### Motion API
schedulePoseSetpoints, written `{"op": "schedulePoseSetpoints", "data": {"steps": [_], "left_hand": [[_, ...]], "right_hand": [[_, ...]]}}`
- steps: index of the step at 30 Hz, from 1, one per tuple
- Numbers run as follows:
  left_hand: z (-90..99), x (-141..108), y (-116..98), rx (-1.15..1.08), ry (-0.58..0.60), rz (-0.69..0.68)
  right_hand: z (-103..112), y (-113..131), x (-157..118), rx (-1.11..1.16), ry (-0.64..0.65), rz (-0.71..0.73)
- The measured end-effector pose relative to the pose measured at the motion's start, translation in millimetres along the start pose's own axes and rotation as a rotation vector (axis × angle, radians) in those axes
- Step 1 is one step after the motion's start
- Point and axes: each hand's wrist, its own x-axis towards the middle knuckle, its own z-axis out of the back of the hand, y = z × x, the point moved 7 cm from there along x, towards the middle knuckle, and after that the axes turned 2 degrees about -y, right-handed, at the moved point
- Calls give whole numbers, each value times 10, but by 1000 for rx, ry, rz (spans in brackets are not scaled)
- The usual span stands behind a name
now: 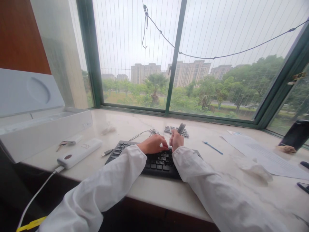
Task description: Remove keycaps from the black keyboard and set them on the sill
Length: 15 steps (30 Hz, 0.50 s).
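A black keyboard [156, 164] lies near the front edge of the white counter, with some keycaps off its right part. My left hand [154, 144] rests over its upper middle, thumb and fingertips pinched together; what they hold, if anything, is too small to make out. Just right of it, my right hand [177, 140] is closed around a grey multi-tool-like tool [181, 128] whose end sticks up above the fist. The tool's lower end is hidden by the hand and keys. Loose black keycaps [185, 133] lie in rows behind my right hand.
The keyboard's USB plug [107, 152] and coiled cable [152, 131] lie to the left and behind. A white power bank [79, 153], keys [65, 143] and an open white box [48, 132] stand left. Right are a blue stick [212, 147], paper [260, 154], crumpled tissue [257, 169] and a phone [295, 137].
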Motion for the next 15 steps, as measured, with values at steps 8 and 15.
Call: {"op": "schedulePoseSetpoints", "data": {"steps": [8,15], "left_hand": [[-1,-13,95,-157,-36,107],[-61,-19,198,-253,-44,150]], "right_hand": [[11,-29,-17,82,-90,-16],[-1,-26,-104,190,-112,-21]]}}
